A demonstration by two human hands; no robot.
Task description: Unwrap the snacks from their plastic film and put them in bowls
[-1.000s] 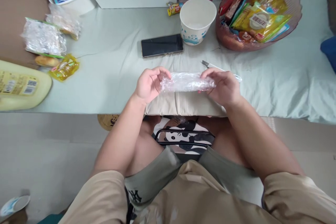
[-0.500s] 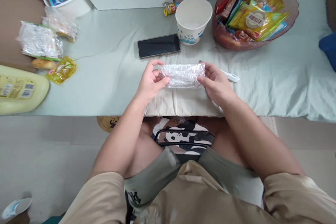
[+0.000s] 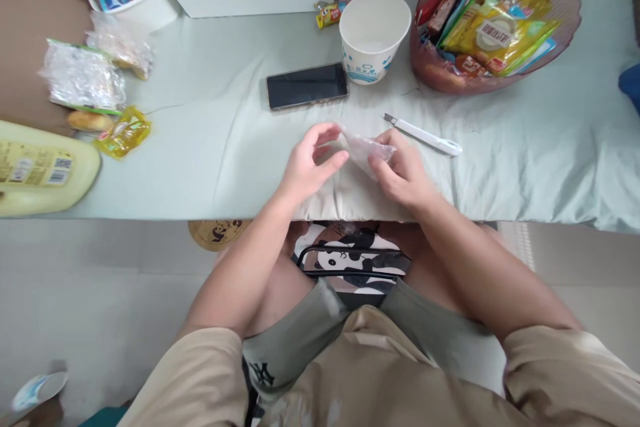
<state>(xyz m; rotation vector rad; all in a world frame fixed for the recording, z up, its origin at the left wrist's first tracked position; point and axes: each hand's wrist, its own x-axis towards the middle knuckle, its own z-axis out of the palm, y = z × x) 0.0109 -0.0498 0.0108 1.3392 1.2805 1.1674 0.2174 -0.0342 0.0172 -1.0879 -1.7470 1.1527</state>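
Note:
In the head view my right hand (image 3: 403, 170) pinches a clear, crinkled plastic wrapper (image 3: 367, 152), now folded into a slanted, narrow shape above the table's front edge. My left hand (image 3: 317, 159) is at the wrapper's left end, its thumb and fingers apart in a loose curve. Whether its fingertips touch the plastic is hard to make out. A white utility knife (image 3: 425, 135), blade tip showing, lies on the cloth just beyond my right hand.
Behind my hands are a black phone (image 3: 307, 86), a white paper cup (image 3: 375, 37) and a pink bowl (image 3: 563, 37) of packaged snacks. At left are plastic packets (image 3: 86, 77), a yellow wrapper (image 3: 124, 132) and a pale yellow jug (image 3: 47, 170).
The wrapper, stretched flat between both hands before, is now turned and bunched in my right hand. My left hand has loosened its hold. The utility knife is now uncovered.

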